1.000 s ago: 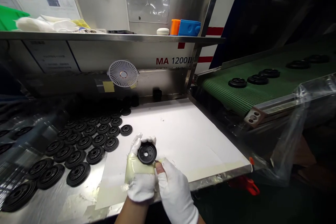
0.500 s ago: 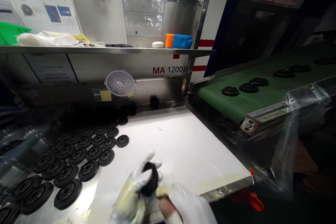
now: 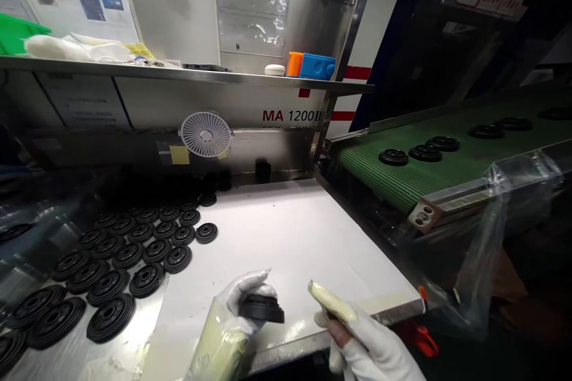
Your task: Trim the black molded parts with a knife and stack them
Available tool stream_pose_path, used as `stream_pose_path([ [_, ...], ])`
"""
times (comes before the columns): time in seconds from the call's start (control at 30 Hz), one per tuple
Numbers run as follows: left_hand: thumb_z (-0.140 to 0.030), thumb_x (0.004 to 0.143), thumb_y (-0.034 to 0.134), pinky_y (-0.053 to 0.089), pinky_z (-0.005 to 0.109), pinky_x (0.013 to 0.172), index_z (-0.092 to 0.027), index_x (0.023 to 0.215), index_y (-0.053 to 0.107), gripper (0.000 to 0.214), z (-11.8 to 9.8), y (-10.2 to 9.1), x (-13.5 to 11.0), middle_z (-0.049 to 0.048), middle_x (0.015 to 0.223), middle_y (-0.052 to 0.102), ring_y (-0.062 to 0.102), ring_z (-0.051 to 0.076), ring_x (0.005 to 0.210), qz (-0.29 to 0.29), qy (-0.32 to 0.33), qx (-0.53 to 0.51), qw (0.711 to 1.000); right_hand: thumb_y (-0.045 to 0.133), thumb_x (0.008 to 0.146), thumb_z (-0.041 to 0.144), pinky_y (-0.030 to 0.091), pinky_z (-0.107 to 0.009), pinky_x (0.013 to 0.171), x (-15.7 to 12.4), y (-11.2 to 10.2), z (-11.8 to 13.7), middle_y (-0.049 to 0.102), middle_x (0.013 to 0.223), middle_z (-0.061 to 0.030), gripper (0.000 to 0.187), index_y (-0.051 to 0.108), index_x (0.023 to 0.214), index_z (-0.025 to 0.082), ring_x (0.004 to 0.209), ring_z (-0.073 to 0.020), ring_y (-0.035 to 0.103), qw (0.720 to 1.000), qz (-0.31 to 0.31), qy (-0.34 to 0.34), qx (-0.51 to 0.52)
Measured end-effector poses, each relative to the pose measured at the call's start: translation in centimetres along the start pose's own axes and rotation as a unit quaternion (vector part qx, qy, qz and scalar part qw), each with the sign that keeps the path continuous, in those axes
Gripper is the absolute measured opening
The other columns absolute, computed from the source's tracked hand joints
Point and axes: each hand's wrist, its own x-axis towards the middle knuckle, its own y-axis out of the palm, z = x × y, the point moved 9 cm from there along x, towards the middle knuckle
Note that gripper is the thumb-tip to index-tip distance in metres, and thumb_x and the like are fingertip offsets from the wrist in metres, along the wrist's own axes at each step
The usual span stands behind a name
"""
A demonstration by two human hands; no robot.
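Observation:
My left hand (image 3: 245, 297), in a white glove with clear plastic and yellowish tape at the wrist, is closed around a black ringed disc (image 3: 263, 308). The disc is seen nearly edge-on above the front of the table. To the right, apart from the disc, is my gloved right hand (image 3: 353, 327). Its forefinger is wrapped in yellowish tape and points toward the disc, while some bare skin shows at the thumb. The other fingers are curled; anything held between them is hidden. Rows of similar black discs (image 3: 111, 317) lie flat on the left.
White sheeting (image 3: 286, 232) covers the table. On the right, a green conveyor belt (image 3: 370, 175) carries several black discs, with clear plastic (image 3: 489, 238) hanging at its side. A small fan (image 3: 206, 134) is at the back below a metal shelf (image 3: 241, 77) holding a blue-and-orange object (image 3: 316, 66).
My right hand has drawn away from the disc toward the right. My left hand has turned the disc from nearly upright to nearly level. The view has shifted slightly.

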Motion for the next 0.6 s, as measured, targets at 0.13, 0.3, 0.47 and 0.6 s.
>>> stream_pose_path([
  [0.13,-0.002,0.05,0.071,0.049,0.032,0.069,-0.017,0.083,0.07,0.036,0.0,-0.2,-0.4,0.0092,0.078,0.069,0.063,0.022,0.074,-0.004,-0.01,-0.017,1.0,0.07,0.069,0.041,0.048,-0.026,0.049,0.7,-1.6,0.0,0.065,0.067,-0.0033,0.021,0.072,0.085,0.026,0.052,-0.0142,0.057,0.977,-0.077,0.014,0.197],
  [0.3,0.0,0.051,0.07,0.048,0.029,0.069,-0.017,0.08,0.068,0.034,0.0,-0.3,-0.6,0.0065,0.076,0.068,0.061,0.019,0.074,-0.016,-0.004,-0.062,0.998,0.072,0.065,0.035,0.052,-0.034,0.069,1.3,-1.6,0.1,0.064,0.107,-0.0109,0.041,0.066,0.104,0.023,0.08,-0.0232,0.063,0.964,-0.08,0.067,0.245],
  [0.47,-0.008,0.058,0.069,0.046,0.024,0.074,-0.018,0.087,0.067,0.03,-0.5,0.1,-1.7,0.0067,0.087,0.068,0.061,0.017,0.083,-0.053,-0.033,-0.111,0.992,0.074,0.058,0.03,0.049,-0.041,0.081,1.2,-0.1,0.3,0.061,0.115,-0.0129,0.05,0.065,0.107,0.023,0.094,-0.0291,0.061,0.97,0.003,0.063,0.235],
  [0.6,-0.019,0.066,0.069,0.045,0.028,0.083,-0.019,0.092,0.066,0.026,0.6,-0.3,-1.9,0.0074,0.098,0.066,0.059,0.019,0.096,-0.093,-0.09,-0.167,0.977,0.072,0.061,0.034,0.048,-0.042,0.081,1.4,0.8,-0.7,0.057,0.12,-0.0128,0.051,0.063,0.11,0.023,0.095,-0.0287,0.06,0.965,0.023,0.082,0.246],
])
